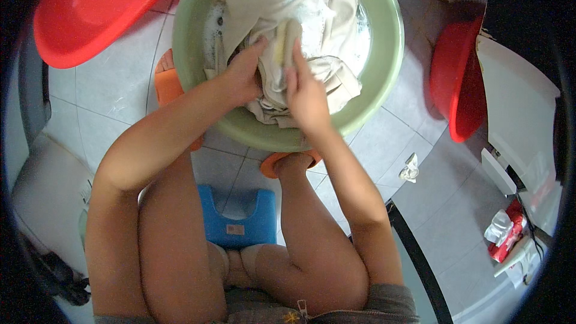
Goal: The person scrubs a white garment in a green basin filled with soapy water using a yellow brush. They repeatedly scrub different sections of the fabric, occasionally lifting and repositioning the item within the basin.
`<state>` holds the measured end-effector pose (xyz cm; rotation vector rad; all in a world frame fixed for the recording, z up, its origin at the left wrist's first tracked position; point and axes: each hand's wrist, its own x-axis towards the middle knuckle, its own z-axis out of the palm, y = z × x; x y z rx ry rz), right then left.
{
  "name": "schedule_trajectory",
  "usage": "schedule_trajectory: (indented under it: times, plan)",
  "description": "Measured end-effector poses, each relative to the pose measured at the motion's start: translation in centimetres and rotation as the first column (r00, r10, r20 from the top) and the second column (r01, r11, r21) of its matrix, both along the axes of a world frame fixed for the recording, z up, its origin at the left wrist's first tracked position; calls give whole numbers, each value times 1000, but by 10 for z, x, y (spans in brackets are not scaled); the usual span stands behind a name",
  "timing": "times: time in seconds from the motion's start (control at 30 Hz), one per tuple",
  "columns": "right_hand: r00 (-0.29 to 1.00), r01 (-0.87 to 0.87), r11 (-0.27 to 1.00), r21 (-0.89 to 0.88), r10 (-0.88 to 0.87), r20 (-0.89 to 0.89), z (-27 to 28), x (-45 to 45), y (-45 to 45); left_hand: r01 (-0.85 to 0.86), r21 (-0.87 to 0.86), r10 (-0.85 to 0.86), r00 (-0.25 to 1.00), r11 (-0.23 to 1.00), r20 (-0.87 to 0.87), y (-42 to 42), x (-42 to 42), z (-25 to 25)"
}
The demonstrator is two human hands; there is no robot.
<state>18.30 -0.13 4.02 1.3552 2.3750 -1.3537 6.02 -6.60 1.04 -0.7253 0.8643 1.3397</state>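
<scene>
A pale green basin (392,54) stands on the floor before me, holding soapy water and cream-coloured cloth (252,0). White suds (315,9) cover part of the fabric. My left hand (245,72) grips a bunched fold of the cloth near the basin's middle. In my right hand (308,94) is a scrubbing brush (288,42) with pale yellowish bristles facing left. The brush lies against or just over the cloth beside my left hand; exact contact is blurred. Some left fingers are hidden by the fabric.
A red basin (85,31) is at upper left, another red basin (443,76) at right. Between my legs is a blue plastic stool (240,229). Orange slippers (168,85) are on my feet. Crumpled tissue (409,168) and a red tissue pack (508,234) lie at right.
</scene>
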Motion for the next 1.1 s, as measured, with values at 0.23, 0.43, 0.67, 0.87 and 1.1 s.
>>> schedule_trajectory:
  times: [0.23,0.43,0.67,0.87,1.1]
  plan:
    - [994,-28,1000,-6,27,-104,8,-3,0,-34,59,32,999,998,39,-5,-1,-9]
    - [996,-91,989,-115,90,-16,34,27,-35,65,-66,-65,998,996,13,4,-4,11]
    - [959,-116,959,260,40,279,-12,16,46,32,37,-31,999,999,-25,5,1,19]
    - [987,136,989,-50,-132,89,9,3,47,-5,139,10,999,990,-41,1,-3,12]
    - [981,-143,985,93,128,148,17,-6,9,20,104,-19,1000,994,-10,1,-6,16]
